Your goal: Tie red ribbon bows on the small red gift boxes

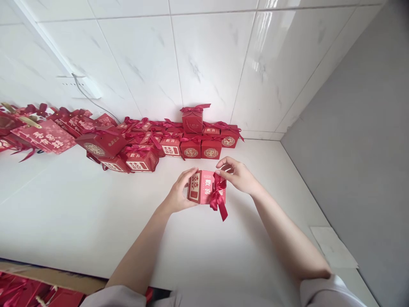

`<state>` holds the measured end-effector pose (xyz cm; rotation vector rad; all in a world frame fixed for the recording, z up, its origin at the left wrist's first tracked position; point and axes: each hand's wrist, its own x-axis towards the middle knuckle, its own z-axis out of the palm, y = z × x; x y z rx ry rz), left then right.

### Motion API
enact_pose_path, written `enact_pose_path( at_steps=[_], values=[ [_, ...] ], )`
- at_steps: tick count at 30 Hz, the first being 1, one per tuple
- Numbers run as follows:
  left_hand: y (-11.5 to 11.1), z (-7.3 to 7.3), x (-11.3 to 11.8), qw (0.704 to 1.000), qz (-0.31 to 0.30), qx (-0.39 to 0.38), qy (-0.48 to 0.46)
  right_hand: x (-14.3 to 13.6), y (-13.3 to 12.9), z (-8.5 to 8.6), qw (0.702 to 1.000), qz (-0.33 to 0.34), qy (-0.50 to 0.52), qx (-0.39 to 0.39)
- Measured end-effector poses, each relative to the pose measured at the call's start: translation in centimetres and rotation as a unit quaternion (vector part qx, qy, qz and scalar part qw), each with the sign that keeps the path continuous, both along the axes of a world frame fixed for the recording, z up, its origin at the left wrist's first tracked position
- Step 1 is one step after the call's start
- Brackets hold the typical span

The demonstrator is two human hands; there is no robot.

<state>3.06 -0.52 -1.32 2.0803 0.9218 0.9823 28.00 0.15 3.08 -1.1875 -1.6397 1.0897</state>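
Observation:
A small red gift box (205, 186) with white characters lies tilted on its side between my hands, above the white tabletop (128, 230). My left hand (177, 192) is wrapped round its left end, thumb below and fingers on top. A dark red satin ribbon (218, 192) is tied in a bow near the box's right end, its tails hanging toward me. My right hand (235, 172) is at the box's upper right corner, thumb and fingers curled close to the ribbon's top; whether they pinch the ribbon is hard to make out.
Rows of red ribboned boxes (170, 146) stand along the tiled wall, one box (192, 119) on top. Further left are red gift bags (47, 135). A carton (57, 275) holding red items is at the lower left. A pale sheet (333, 247) lies at the right edge.

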Motion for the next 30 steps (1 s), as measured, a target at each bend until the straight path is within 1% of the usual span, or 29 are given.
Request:
enact_pose_path(
  at_steps=[2,3,5,8,9,10,11,13,16,17,19,21,22,23,25,27,30],
  values=[
    [0.3,-0.2,-0.3,0.999,0.002,-0.025,-0.025,0.3,0.2,0.0,1.0,0.005,0.014,-0.008],
    [0.5,-0.3,-0.5,0.998,-0.008,-0.046,-0.046,0.6,0.3,0.1,0.999,0.027,0.024,-0.015],
    [1.0,-0.5,-1.0,0.988,-0.054,-0.107,-0.096,1.2,0.5,0.1,0.991,0.115,0.049,-0.038],
    [1.6,-0.7,-1.7,0.949,-0.159,-0.225,-0.152,1.7,0.6,-0.4,0.957,0.276,0.066,-0.058],
    [1.7,-0.7,-1.9,0.935,-0.184,-0.261,-0.155,1.7,0.5,-0.6,0.946,0.312,0.059,-0.057],
    [1.8,-0.7,-2.0,0.923,-0.2,-0.293,-0.149,1.7,0.4,-0.9,0.94,0.333,0.045,-0.059],
    [1.8,-0.7,-2.0,0.915,-0.209,-0.316,-0.136,1.5,0.2,-1.2,0.938,0.339,0.027,-0.068],
    [1.8,-0.7,-2.0,0.915,-0.203,-0.335,-0.096,1.3,-0.2,-1.6,0.938,0.329,-0.006,-0.104],
    [1.8,-0.9,-1.8,0.934,-0.173,-0.31,-0.026,1.4,-0.9,-1.4,0.944,0.298,-0.042,-0.139],
    [1.9,-1.0,-1.9,0.943,-0.15,-0.295,-0.01,1.6,-1.0,-1.2,0.948,0.281,-0.056,-0.137],
    [2.1,-0.9,-2.1,0.966,-0.071,-0.247,0.011,2.1,-1.1,-0.6,0.959,0.241,-0.077,-0.125],
    [2.2,-0.5,-2.4,0.984,0.011,-0.175,0.021,2.4,-1.0,-0.1,0.97,0.203,-0.075,-0.11],
    [2.1,-0.1,-2.5,0.99,0.028,-0.139,0.025,2.4,-0.9,0.1,0.975,0.188,-0.068,-0.102],
    [2.0,0.3,-2.7,0.993,0.024,-0.109,0.032,2.4,-0.9,0.3,0.979,0.174,-0.059,-0.093],
    [1.5,1.3,-2.7,0.995,-0.019,-0.075,0.059,2.1,-0.7,0.3,0.984,0.155,-0.044,-0.079],
    [1.0,2.0,-2.6,0.992,-0.047,-0.063,0.095,1.7,-0.7,0.2,0.984,0.157,-0.03,-0.076],
    [0.4,2.3,-1.9,0.988,-0.067,-0.066,0.124,1.1,-0.8,-0.1,0.981,0.174,-0.005,-0.087]
  ],
)
